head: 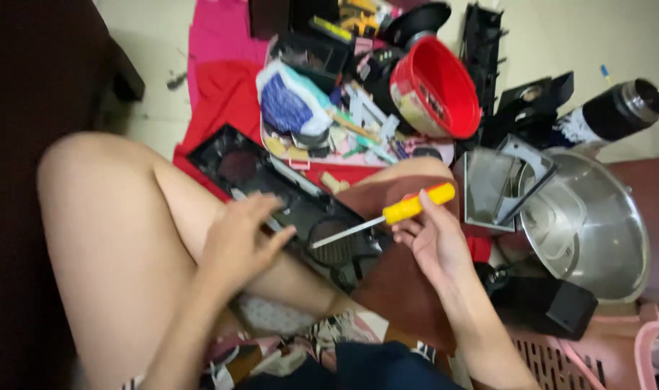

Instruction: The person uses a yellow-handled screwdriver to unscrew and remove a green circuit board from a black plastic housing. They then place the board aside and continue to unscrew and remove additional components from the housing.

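A person seated on the floor works over a black plastic panel [293,209] with round openings, which lies tilted across the lap and serves as the centre of the scene; the left hand [239,242] rests on the panel's near-left edge, fingers spread and loosely apart, palm down, pressing on the plastic rather than closed around it; the left forearm comes up from the bottom of the view across a bare raised knee. The right hand [434,242], just right of the panel, is clamped on a yellow-handled screwdriver [387,217]; thumb and fingers wrap the lower part of the handle, palm turned upward, wrist bent, forearm running down to the lower right; the metal shaft slants down and left, its tip meeting the panel near one round opening. A brown cloth [401,282] lies under the panel's right end. Beyond the panel, up and to the right, stands a red plastic bowl [441,87] tipped on its side among scattered small parts on a red cloth [221,94]; farther right of the panel sit a steel pot [596,224] and a black-and-steel flask [618,108]; a small black box [553,303] lies below the pot.
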